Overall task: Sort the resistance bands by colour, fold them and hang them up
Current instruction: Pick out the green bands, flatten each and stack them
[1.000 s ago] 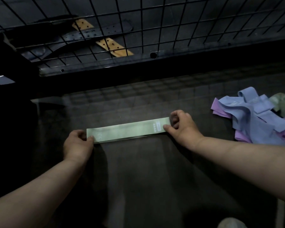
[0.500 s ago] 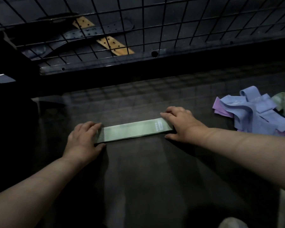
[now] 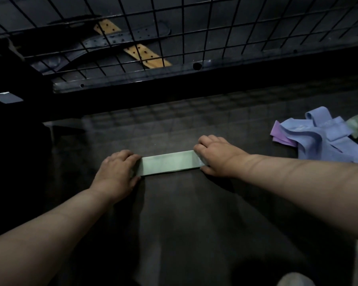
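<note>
The green band lies flat on the desk at centre frame. My left grip is curled over its left end, and my right grip pinches its right end. Judged handling: light, limp, stretchy, probably tacky. Hold it at the ends and keep the layers aligned. No container is visible. The unsorted bands, blue and purple, lie loose at the right edge.
</note>
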A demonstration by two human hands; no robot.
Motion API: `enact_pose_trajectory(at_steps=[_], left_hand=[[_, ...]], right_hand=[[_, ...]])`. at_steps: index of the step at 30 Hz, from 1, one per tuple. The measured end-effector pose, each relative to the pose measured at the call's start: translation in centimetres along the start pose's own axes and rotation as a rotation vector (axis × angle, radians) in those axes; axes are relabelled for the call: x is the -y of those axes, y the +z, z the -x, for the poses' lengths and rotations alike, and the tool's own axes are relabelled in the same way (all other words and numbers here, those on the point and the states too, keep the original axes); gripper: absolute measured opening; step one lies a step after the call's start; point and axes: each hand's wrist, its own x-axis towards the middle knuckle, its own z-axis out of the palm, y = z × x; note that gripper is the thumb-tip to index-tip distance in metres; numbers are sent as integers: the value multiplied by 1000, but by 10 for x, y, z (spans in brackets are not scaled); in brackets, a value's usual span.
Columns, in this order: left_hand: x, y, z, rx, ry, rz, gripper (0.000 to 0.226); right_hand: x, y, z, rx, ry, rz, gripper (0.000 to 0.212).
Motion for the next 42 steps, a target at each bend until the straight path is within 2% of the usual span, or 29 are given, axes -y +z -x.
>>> enact_pose_trajectory(at_steps=[7, 12, 14, 16, 19, 22, 24, 27, 30, 32, 34, 36, 38, 39, 40, 42], left_hand=[[-3, 0, 1, 14, -33, -16, 67], [-2, 6, 9, 3, -5, -49, 73], [-6, 6, 12, -28, 24, -46, 72], [-18, 1, 13, -60, 70, -30, 69], [-49, -12, 10, -65, 125, 20, 67], [-84, -29, 0, -95, 260, 72, 60], [-114, -43, -8, -108, 383, 79, 56], [-158, -57, -19, -74, 527, 128, 50], [-207, -65, -37, 54, 603, 193, 54], [-246, -67, -51, 202, 562, 269, 56], [-283, -58, -65, 317, 483, 376, 60], [-316, -50, -73, 394, 408, 520, 70], [-339, -44, -78, 431, 349, 629, 74], [-348, -43, -78, 447, 321, 679, 73], [-356, -42, -77, 476, 293, 732, 73], [-365, -41, -72, 513, 272, 800, 73]], right_hand=[[0, 2, 1, -7, 15, -11, 55], [-3, 7, 15, -43, 42, 9, 76], [-10, 10, 28, -82, 100, -28, 74], [-25, 15, 44, -152, 212, -87, 75], [-68, 23, 75, -236, 494, -45, 58], [-115, 27, 106, -168, 812, -41, 64], [-142, 27, 126, -111, 926, -104, 68], [-159, 32, 145, -112, 841, -162, 79], [-159, 37, 150, -267, 735, -360, 67], [-156, 41, 155, -380, 598, -517, 59], [-158, 42, 161, -452, 417, -569, 57], [-171, 36, 166, -508, 442, -624, 55], [-197, 24, 167, -613, 651, -603, 54], [-212, 18, 170, -572, 789, -531, 51], [-225, 12, 174, -398, 930, -398, 47], [-243, 7, 183, 43, 1063, -147, 48]])
